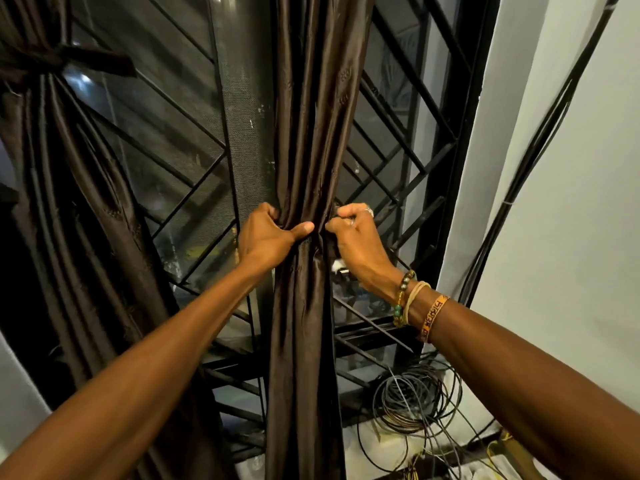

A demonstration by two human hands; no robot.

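Currently, left hand [266, 237] fingers [268, 210] curl tight around the gathered brown curtain [308, 133], thumb pressing its front; right hand [356, 237] fingers pinch its right edge.

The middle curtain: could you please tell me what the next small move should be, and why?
Probably draw the right hand toward the left hand to close the bunch: both grip the curtain at one height with a gap between them, and the neighbouring curtain is already tied.

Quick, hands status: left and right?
Left hand: gripping the gathered brown curtain.
Right hand: pinching the same curtain at its right edge.
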